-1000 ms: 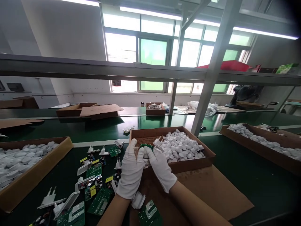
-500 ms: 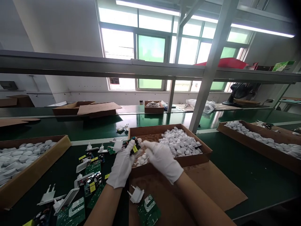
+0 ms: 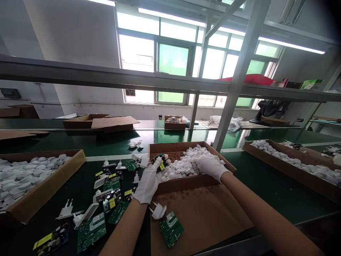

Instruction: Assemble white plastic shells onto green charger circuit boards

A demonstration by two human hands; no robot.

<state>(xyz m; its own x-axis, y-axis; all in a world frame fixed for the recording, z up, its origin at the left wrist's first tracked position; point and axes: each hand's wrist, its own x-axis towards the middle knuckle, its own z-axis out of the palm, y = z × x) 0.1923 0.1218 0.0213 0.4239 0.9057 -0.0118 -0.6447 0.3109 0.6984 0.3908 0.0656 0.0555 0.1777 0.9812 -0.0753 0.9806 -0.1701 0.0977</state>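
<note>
My left hand [image 3: 148, 181], in a white glove, is closed around a circuit board [image 3: 161, 163] with a yellow component, held over the left front of a cardboard tray [image 3: 183, 184]. A white plug part [image 3: 144, 161] shows just left of this board. White-gloved as well, my right hand [image 3: 211, 167] rests on the heap of small white pieces [image 3: 186, 161] at the right of that tray. Its fingertips blend into the pieces, so their grip is hidden. Below the tray, a white two-pin plug [image 3: 158, 211] and a green circuit board [image 3: 172, 229] lie on brown cardboard [image 3: 207, 217].
Several green boards [image 3: 92, 233] and white plug parts lie left of my left arm. Long boxes of white pieces stand at the left [image 3: 50, 188] and right [image 3: 293, 167]. A slanted metal post [image 3: 231, 103] rises behind the tray, under a shelf beam [image 3: 106, 76].
My right hand has moved right, from beside the held board onto the white heap. White pieces now spread further left across the tray. My left hand still holds the board.
</note>
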